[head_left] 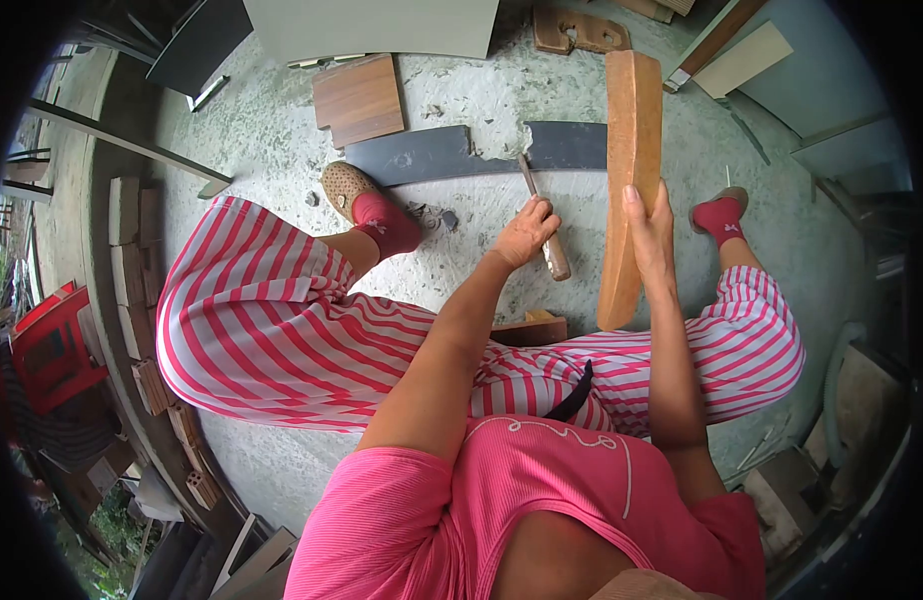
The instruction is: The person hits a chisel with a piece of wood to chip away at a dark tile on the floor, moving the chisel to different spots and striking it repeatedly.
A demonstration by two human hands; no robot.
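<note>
Wooden plank point(632, 130) upright in right hand point(650, 238); left hand point(525, 232) grips chisel point(557, 259).

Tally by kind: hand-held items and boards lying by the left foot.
Long orange-brown wooden plank, in right hand: 1
Wooden-handled metal tool, in left hand: 1
Dark grey curved board, on floor: 1
Brown wood-grain panel, on floor: 1
Total: 4

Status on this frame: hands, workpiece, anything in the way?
Left hand gripping wooden-handled tool. Right hand holding wooden board. Dark panel on floor just beyond tool tip.
</note>
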